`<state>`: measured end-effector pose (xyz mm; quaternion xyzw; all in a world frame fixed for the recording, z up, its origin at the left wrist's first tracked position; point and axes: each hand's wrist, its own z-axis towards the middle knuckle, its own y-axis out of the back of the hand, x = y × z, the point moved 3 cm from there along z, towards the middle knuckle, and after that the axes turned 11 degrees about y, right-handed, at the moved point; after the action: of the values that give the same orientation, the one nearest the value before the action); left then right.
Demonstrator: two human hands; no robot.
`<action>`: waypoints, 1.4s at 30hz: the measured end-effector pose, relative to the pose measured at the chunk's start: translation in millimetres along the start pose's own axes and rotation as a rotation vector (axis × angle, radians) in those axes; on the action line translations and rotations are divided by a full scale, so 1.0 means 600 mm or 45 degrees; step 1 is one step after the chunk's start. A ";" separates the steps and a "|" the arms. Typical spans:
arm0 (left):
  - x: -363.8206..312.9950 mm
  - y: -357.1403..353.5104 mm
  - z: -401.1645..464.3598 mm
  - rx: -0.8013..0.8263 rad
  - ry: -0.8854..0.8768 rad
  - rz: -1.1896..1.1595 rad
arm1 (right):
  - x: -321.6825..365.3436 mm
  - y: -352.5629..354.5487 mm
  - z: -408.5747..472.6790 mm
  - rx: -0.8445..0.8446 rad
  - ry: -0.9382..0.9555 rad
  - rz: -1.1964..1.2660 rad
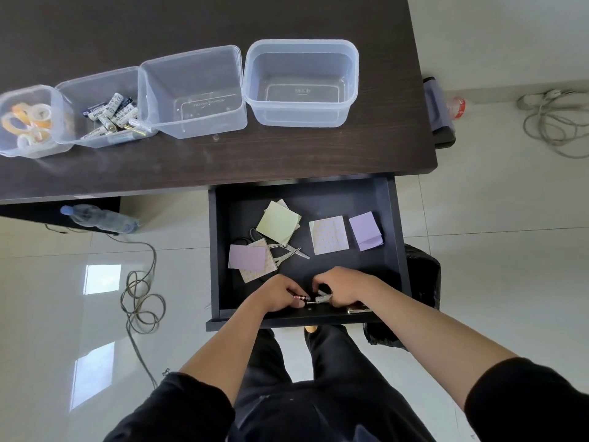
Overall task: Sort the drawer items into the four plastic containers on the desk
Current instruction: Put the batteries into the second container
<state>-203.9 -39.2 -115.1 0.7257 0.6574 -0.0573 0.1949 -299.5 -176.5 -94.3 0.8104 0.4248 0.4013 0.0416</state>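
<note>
Both hands are down at the near edge of the open dark drawer (387, 218). The left hand (280, 293) curls its fingers around a small dark red-banded battery (301, 297), which pokes out to its right. The right hand (342, 290) pinches a white-labelled battery (322, 297) just beside it, the two batteries nearly touching between the hands.

A single wide-angle camera on the person's head looks forward and steeply down, taking in the dark wooden desk (223, 161) at the top of the frame. Nearer, directly below, it sees the pulled-out dark drawer (393, 237), with the person's own forearms and legs closest at the bottom edge.
</note>
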 end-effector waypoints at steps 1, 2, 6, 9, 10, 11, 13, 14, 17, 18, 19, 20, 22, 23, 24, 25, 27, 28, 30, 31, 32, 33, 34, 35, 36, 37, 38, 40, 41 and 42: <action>0.001 0.003 -0.003 -0.001 0.000 0.001 | 0.000 -0.001 0.004 0.001 -0.006 -0.020; 0.002 0.005 -0.006 -0.002 -0.001 0.009 | 0.002 0.000 0.006 0.003 -0.014 -0.041; 0.003 0.011 -0.018 -0.029 -0.024 0.042 | 0.004 -0.001 0.011 -0.023 -0.045 -0.089; 0.007 0.012 -0.024 -0.070 -0.032 0.029 | 0.006 -0.004 0.009 -0.056 -0.035 -0.089; 0.009 0.012 -0.027 -0.080 -0.029 0.034 | 0.006 -0.005 0.008 -0.063 -0.033 -0.073; 0.009 0.013 -0.029 -0.087 -0.028 0.045 | 0.008 -0.004 0.006 -0.072 -0.029 -0.058; 0.010 0.014 -0.032 -0.108 -0.039 0.076 | 0.009 -0.002 0.003 -0.099 -0.029 -0.025; 0.009 0.014 -0.034 -0.123 -0.048 0.094 | 0.009 -0.001 0.002 -0.114 -0.033 -0.009; 0.010 0.014 -0.041 -0.170 -0.065 0.112 | 0.008 -0.001 -0.001 -0.167 -0.053 0.013; 0.011 0.015 -0.044 -0.185 -0.070 0.104 | 0.007 -0.002 -0.002 -0.191 -0.062 0.032; 0.012 0.016 -0.047 -0.201 -0.078 0.093 | 0.004 -0.003 -0.003 -0.218 -0.072 0.062; 0.011 0.019 -0.052 -0.221 -0.085 0.076 | 0.003 -0.003 -0.006 -0.254 -0.079 0.095; 0.010 0.027 -0.062 -0.271 -0.091 -0.008 | -0.001 -0.001 -0.013 -0.351 -0.092 0.177; 0.009 0.034 -0.068 -0.296 -0.089 -0.076 | -0.003 0.003 -0.016 -0.415 -0.097 0.229; 0.008 0.042 -0.074 -0.321 -0.084 -0.147 | -0.003 0.010 -0.022 -0.484 -0.100 0.292; 0.006 0.051 -0.082 -0.349 -0.082 -0.203 | -0.001 0.020 -0.027 -0.556 -0.100 0.356; 0.004 0.078 -0.098 -0.415 -0.107 -0.249 | 0.012 0.051 -0.038 -0.694 -0.103 0.457; 0.003 0.094 -0.106 -0.451 -0.129 -0.257 | 0.021 0.069 -0.042 -0.764 -0.099 0.488; 0.001 0.131 -0.124 -0.552 -0.166 -0.287 | 0.048 0.109 -0.044 -0.886 -0.058 0.525; 0.001 0.151 -0.133 -0.599 -0.186 -0.323 | 0.064 0.129 -0.043 -0.931 -0.024 0.540; 0.001 0.171 -0.143 -0.636 -0.204 -0.370 | 0.082 0.149 -0.040 -0.967 0.003 0.547; 0.001 0.193 -0.153 -0.665 -0.217 -0.416 | 0.101 0.168 -0.035 -0.997 0.026 0.553; 0.002 0.216 -0.162 -0.687 -0.226 -0.463 | 0.123 0.187 -0.029 -1.020 0.050 0.558; 0.004 0.241 -0.171 -0.702 -0.238 -0.515 | 0.148 0.207 -0.022 -1.039 0.081 0.563; 0.006 0.268 -0.181 -0.718 -0.254 -0.562 | 0.175 0.226 -0.014 -1.056 0.117 0.559; 0.007 0.297 -0.192 -0.751 -0.278 -0.593 | 0.204 0.246 -0.004 -1.072 0.155 0.549; 0.010 0.328 -0.203 -0.799 -0.308 -0.615 | 0.232 0.266 0.006 -1.089 0.193 0.532; 0.019 0.392 -0.227 -0.901 -0.370 -0.664 | 0.288 0.305 0.032 -1.123 0.262 0.508; 0.025 0.426 -0.240 -0.941 -0.387 -0.686 | 0.314 0.325 0.047 -1.139 0.286 0.496; 0.031 0.459 -0.251 -0.970 -0.394 -0.707 | 0.339 0.345 0.062 -1.152 0.302 0.483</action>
<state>41.5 15.4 74.1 0.3833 0.7635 0.0303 0.5189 -73.7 -150.8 90.2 0.7229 0.0554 0.6350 0.2667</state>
